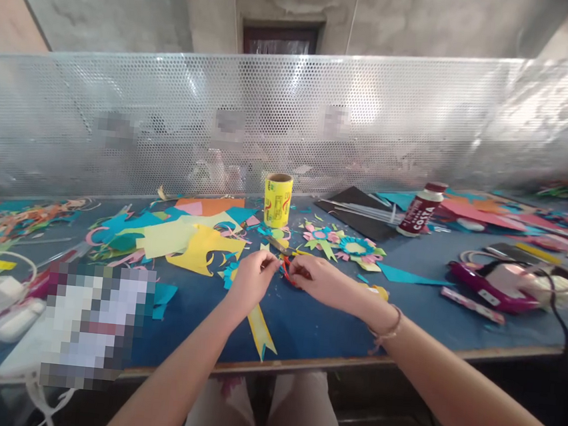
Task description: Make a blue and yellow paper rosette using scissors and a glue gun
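Note:
My left hand [252, 277] is closed in a pinch near the middle of the table; what its fingertips hold is too small to tell. Close beside it, my right hand [315, 279] is closed around the orange handles of a pair of scissors [287, 268], whose blades point away to the upper left. A yellow paper strip [261, 331] with a notched end and blue edge lies below my left hand. Part of a blue pleated paper piece [229, 275] shows behind that hand. Paper flowers [356, 245] in blue, pink and green lie beyond my right hand.
A yellow tube [277, 202] stands behind the hands, with a bottle [421, 211] farther right. Coloured paper sheets [195, 245] lie left. A purple glue gun [497, 290] with a cord lies right. A perforated metal screen [293, 120] borders the table's back.

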A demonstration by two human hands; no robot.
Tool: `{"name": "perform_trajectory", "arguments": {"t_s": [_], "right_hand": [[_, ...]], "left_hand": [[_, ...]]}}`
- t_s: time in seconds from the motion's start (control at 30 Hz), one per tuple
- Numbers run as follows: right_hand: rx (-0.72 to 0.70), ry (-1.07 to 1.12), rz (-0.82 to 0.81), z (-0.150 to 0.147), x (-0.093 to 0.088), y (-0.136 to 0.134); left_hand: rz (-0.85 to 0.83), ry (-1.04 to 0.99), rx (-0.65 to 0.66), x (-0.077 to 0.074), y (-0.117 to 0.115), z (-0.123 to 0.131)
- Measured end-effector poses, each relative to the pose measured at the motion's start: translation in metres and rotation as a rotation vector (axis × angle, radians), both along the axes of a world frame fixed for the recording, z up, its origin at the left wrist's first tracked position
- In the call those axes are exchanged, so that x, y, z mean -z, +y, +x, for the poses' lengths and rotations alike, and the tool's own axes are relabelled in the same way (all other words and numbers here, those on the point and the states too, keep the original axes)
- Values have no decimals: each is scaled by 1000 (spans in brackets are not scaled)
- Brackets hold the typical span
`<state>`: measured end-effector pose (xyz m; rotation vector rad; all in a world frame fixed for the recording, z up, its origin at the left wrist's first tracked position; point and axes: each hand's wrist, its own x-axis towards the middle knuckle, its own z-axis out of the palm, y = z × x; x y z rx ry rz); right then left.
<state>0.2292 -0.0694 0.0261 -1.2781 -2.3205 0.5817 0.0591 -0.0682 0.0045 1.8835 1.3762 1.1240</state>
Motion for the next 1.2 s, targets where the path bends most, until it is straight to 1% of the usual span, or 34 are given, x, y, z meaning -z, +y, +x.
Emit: {"name": "perform_trajectory", "arguments": {"t_s": [0.13, 0.2, 0.33, 0.47, 0.53, 0.6, 0.77, 0.87, 0.97, 1.07, 1.13, 1.2], "right_hand": [[55, 95, 37, -3, 5, 1], [73, 141, 21, -6, 5, 2], [66, 236, -108, -11, 7, 4], [73, 399, -245, -14, 13, 6], [88, 478, -278, -15, 16, 7], [112, 554, -274, -16, 20, 6], [195, 695, -236, -24, 35, 7], [260, 735, -215, -30, 44, 7], [346, 767, -160, -32, 48, 6], [417, 843, -121, -27, 49, 5], [420, 878, -154, -24, 49, 3], [412, 887, -221, -21, 48, -1]], "left_hand": [[5, -2, 38, 2, -1, 0], [12, -12, 59, 2, -2, 1], [0, -61, 70, 1, -3, -1], [1, -92, 54, 2, -4, -2], [23, -95, 53, 3, -4, -1], [50, -82, 58, 5, -6, -1], [103, -27, 116, 7, -8, -1], [110, 9, 142, 8, -9, -2], [115, 54, 160, 8, -12, -4], [120, 130, 177, 9, -14, -12], [130, 207, 167, 9, -12, -17], [138, 299, 140, 10, -10, -21]]}}
